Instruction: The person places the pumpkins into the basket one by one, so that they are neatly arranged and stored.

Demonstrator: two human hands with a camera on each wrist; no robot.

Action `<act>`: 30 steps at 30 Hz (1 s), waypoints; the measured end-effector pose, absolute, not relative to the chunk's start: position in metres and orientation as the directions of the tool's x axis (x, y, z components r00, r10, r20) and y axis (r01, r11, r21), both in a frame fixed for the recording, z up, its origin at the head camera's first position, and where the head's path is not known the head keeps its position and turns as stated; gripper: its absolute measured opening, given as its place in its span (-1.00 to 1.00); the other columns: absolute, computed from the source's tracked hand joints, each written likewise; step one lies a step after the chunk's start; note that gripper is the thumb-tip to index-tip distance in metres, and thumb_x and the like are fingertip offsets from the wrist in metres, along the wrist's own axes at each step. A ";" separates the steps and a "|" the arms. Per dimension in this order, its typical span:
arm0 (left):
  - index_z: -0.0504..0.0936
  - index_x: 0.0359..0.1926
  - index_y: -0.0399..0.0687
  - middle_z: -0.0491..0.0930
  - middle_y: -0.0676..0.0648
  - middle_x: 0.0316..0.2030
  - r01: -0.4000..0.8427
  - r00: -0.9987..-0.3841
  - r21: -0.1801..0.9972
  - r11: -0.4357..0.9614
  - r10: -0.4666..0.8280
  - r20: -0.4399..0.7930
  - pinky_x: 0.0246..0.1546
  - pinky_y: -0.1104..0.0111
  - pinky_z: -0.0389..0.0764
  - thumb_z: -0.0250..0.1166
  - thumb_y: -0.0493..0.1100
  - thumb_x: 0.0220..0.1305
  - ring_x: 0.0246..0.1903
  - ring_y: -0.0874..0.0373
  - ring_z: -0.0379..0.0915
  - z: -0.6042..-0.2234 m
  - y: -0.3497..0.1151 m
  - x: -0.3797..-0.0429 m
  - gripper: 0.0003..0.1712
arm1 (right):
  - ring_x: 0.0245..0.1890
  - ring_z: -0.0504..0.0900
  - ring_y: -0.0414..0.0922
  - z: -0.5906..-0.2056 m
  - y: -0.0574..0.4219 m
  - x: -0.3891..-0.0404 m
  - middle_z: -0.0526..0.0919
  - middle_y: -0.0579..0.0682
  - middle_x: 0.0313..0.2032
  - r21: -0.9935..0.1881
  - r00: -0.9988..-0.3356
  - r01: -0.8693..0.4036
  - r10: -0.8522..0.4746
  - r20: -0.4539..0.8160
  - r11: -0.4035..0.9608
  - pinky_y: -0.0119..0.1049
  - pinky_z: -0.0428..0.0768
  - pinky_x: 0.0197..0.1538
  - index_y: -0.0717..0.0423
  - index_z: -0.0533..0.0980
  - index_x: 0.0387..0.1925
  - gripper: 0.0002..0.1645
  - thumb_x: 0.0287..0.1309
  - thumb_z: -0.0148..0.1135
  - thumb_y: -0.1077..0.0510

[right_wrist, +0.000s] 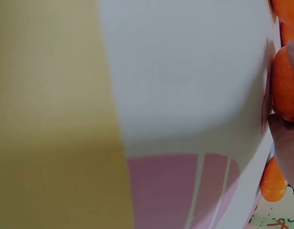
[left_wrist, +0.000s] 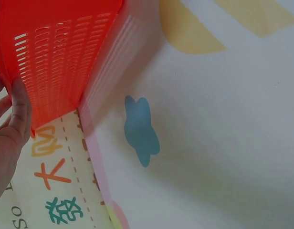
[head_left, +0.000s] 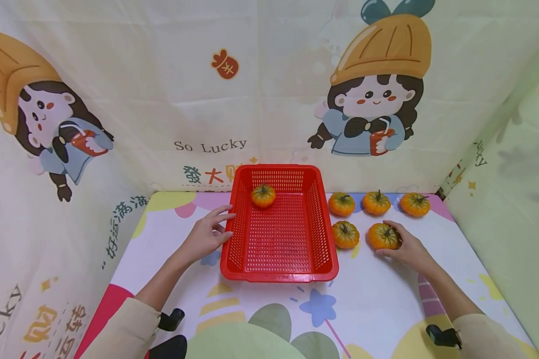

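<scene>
Lying between thumb and fingers, a mini pumpkin (head_left: 382, 236) is gripped by the right hand (head_left: 407, 245), right of the red basket (head_left: 280, 276), whose left rim is touched by the spread left hand (head_left: 206, 234).

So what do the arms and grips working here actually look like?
They're a person's: the left grip and right grip are ungloved human hands. The left sleeve and right sleeve are plain cream cloth, stopping short of the wrists. A small black device shows by the left one's edge, another by the right's, probably wrist cameras.
</scene>
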State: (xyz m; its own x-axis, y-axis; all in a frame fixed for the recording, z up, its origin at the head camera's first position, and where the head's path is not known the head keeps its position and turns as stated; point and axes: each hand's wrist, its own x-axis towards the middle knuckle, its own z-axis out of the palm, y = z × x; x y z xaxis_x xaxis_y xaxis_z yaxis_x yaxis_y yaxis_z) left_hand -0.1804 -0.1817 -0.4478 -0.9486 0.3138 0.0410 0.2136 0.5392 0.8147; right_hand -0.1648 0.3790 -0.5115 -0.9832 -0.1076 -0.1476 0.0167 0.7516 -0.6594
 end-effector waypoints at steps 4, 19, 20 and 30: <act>0.55 0.35 -0.24 0.31 -0.13 0.51 0.216 -0.948 0.814 0.540 0.315 0.042 -0.29 0.40 0.74 0.42 -0.32 0.28 -0.24 0.09 0.61 -0.448 -0.182 -0.181 -0.39 | 0.31 0.32 0.45 -0.509 0.380 -0.165 0.26 0.47 0.42 -0.665 -0.985 -0.002 -0.116 -0.127 0.747 0.53 0.28 0.31 0.21 0.09 0.53 0.16 0.11 0.56 -0.07; 0.53 0.36 -0.26 0.30 -0.14 0.50 0.219 -0.948 0.805 0.551 0.315 0.043 -0.28 0.36 0.75 0.42 -0.31 0.28 -0.23 0.09 0.62 -0.447 -0.182 -0.181 -0.38 | 0.17 0.43 0.32 -0.478 0.371 -0.169 0.36 0.42 0.32 -0.685 -0.989 -0.037 -0.123 -0.077 0.728 0.32 0.59 0.18 0.19 0.12 0.52 0.10 0.15 0.54 -0.03; 0.53 0.36 -0.26 0.30 -0.14 0.50 0.219 -0.949 0.804 0.553 0.313 0.044 -0.28 0.37 0.75 0.42 -0.31 0.28 -0.23 0.09 0.62 -0.447 -0.182 -0.181 -0.38 | 0.19 0.42 0.34 -0.476 0.370 -0.170 0.34 0.43 0.33 -0.683 -0.989 -0.043 -0.126 -0.072 0.729 0.34 0.56 0.20 0.20 0.11 0.52 0.10 0.15 0.54 -0.03; 0.55 0.34 -0.27 0.33 -0.16 0.49 0.231 -0.947 0.809 0.540 0.316 0.060 -0.28 0.44 0.71 0.42 -0.33 0.27 -0.27 0.11 0.61 -0.447 -0.181 -0.180 -0.40 | 0.22 0.45 0.31 -0.454 0.357 -0.178 0.34 0.38 0.35 -0.666 -0.986 -0.115 -0.164 -0.012 0.737 0.25 0.56 0.23 0.18 0.15 0.52 0.09 0.13 0.56 -0.02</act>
State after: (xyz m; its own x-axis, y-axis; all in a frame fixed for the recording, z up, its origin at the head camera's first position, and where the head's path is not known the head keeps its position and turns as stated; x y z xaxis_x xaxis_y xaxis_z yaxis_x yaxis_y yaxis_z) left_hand -0.1799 -0.1808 -0.4472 -0.9470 0.3156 0.0601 0.2315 0.5404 0.8090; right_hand -0.1780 0.3567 -0.4544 -0.9864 -0.1642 -0.0116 -0.1148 0.7371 -0.6659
